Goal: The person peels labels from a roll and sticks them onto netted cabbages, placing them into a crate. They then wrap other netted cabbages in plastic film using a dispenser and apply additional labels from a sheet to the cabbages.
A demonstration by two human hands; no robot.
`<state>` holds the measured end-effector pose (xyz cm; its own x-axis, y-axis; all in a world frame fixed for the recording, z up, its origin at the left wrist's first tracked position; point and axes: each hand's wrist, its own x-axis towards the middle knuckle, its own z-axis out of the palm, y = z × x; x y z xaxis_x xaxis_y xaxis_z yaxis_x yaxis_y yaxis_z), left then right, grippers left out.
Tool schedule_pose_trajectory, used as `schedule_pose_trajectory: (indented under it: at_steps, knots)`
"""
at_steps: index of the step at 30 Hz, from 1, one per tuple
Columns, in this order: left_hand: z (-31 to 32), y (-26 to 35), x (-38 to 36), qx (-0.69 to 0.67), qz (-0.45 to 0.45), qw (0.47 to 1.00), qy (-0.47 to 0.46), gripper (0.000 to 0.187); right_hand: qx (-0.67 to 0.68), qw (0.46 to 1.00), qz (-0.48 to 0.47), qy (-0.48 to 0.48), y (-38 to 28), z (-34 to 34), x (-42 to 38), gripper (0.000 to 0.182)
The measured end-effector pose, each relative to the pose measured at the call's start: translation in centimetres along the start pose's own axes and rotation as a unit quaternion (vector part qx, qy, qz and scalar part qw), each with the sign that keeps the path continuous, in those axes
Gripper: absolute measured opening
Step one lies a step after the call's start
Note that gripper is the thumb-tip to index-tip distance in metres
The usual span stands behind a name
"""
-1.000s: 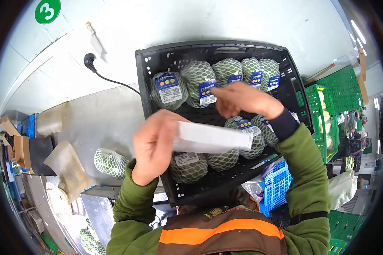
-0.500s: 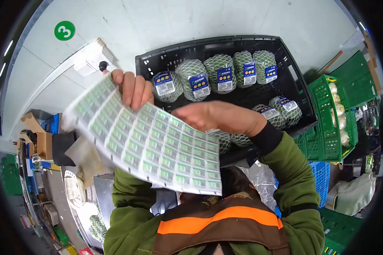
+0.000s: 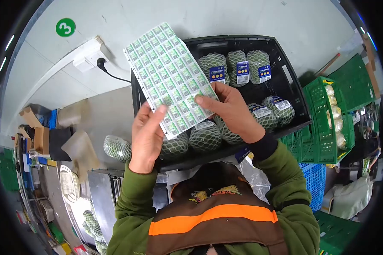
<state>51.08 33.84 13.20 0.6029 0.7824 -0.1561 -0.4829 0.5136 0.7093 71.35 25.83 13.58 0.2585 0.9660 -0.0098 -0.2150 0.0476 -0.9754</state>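
Observation:
Between my hands is a white sheet of stickers [image 3: 168,72], covered in rows of small green-and-white labels with code squares. My left hand [image 3: 148,135] pinches its lower left edge, thumb on top. My right hand [image 3: 232,108] grips the lower right edge, its thumb lying on the labels. The sheet tilts up and away over the left part of a black crate [image 3: 300,91]. Inside that crate stand net-wrapped round produce items [image 3: 259,66] with blue-and-white tags, in a back row and a front row. The sheet hides some of them.
One more netted item [image 3: 117,148] lies left of the crate. Green crates [image 3: 323,123] with pale wrapped produce stand at the right, above a blue crate [image 3: 314,182]. A black plug and cable [image 3: 101,63] sit at the wall. Cardboard boxes [image 3: 41,140] are at far left.
The sheet has swung from lying across my arms to standing upright over the crate. My left hand came down to its lower left edge; my right hand now holds its lower right edge.

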Motion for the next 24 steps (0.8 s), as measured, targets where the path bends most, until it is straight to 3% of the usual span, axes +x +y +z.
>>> schedule_pose_trajectory:
  at_steps: [2,3,6,8,9,12,13,16,18,20,21,22,23,24]
  knots:
    - [-0.5,-0.5,0.6,0.169,0.117,0.978,0.018,0.056,-0.015,1.0,-0.014,0.019,0.2,0.0,-0.3,0.029]
    - [0.6,-0.4,0.5,0.14,0.139,0.977,0.085,0.063,-0.007,0.998,-0.029,0.051,0.1,0.1,-0.5,0.029]
    - [-0.8,-0.3,0.3,0.243,0.192,0.949,0.053,0.054,0.013,0.996,-0.051,0.071,0.1,-0.4,-1.2,0.029]
    - [-1.0,0.2,0.3,0.291,0.188,0.936,0.065,0.046,-0.11,0.993,-0.035,-0.024,-0.1,-1.3,-1.6,0.035]
    - [-1.0,0.5,0.2,0.339,0.182,0.92,0.073,0.037,-0.099,0.993,-0.033,-0.052,-0.5,-1.2,-1.7,0.037]
    - [-0.7,1.5,-0.1,0.317,0.154,0.935,0.032,0.029,-0.043,0.996,-0.015,-0.072,-1.0,-1.2,-1.9,0.037]
    - [-0.8,2.4,-0.7,0.29,0.092,0.952,-0.04,0.031,-0.044,0.996,-0.016,-0.07,-1.0,-1.3,-1.8,0.037]
    - [-0.7,2.3,-0.9,0.335,0.107,0.933,-0.08,0.036,-0.039,0.997,-0.03,-0.067,-0.9,-1.4,-1.9,0.038]
    - [-0.8,2.4,-0.7,0.327,0.092,0.937,-0.074,0.035,-0.169,0.984,-0.032,-0.051,-1.6,-1.5,-1.9,0.029]
    - [-0.4,2.9,-0.9,0.468,0.1,0.877,-0.034,0.027,-0.223,0.972,-0.066,-0.045,-1.8,-1.7,-1.7,0.023]
    - [-0.6,2.9,-0.7,0.467,0.1,0.878,-0.034,0.027,-0.276,0.955,-0.1,-0.039,-1.8,-1.8,-1.5,0.018]
    - [-0.9,3.0,-0.5,0.559,0.224,0.797,-0.047,0.022,-0.278,0.954,-0.101,-0.04,-1.8,-1.9,-1.3,0.018]
    - [-1.1,3.1,-0.3,0.635,0.341,0.691,-0.057,0.016,-0.32,0.928,-0.185,-0.042,-1.6,-2.1,-1.0,0.015]
    - [-0.9,3.0,-0.1,0.633,0.343,0.691,-0.056,0.016,-0.358,0.893,-0.268,-0.043,-1.6,-2.0,-0.7,0.012]
